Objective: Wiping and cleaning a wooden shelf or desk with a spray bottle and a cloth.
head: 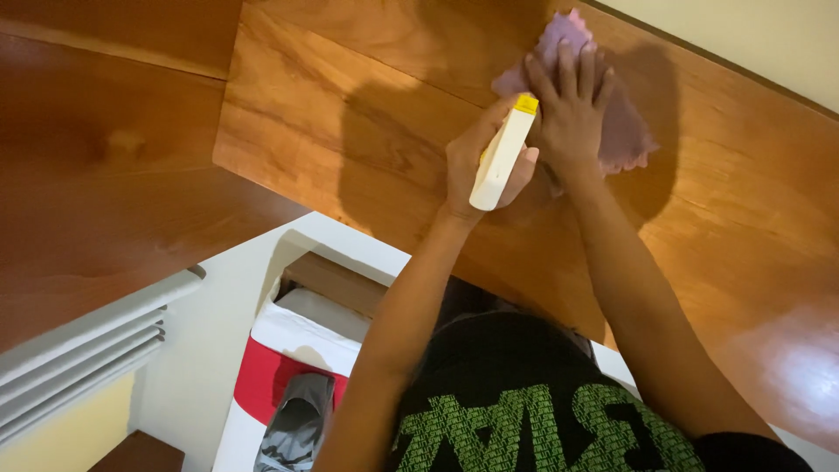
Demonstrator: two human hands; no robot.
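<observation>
My right hand (570, 109) lies flat, fingers spread, on a crumpled pale purple cloth (625, 131) and presses it against a glossy brown wooden surface (367, 105). Just to its left, my left hand (468, 162) grips a white spray bottle (500, 157) with a yellow nozzle at its top end. The bottle is tilted, and its nozzle almost touches my right hand. Both forearms reach up from the bottom of the head view, over my black shirt (524, 411) with green print. Shadows of my arms fall on the wood.
A second wooden panel (96, 149) fills the left side. Below are white slats (79, 358), a white and red container (288, 367) with grey fabric (297, 428) hanging in it, and a cream wall (752, 39) at top right.
</observation>
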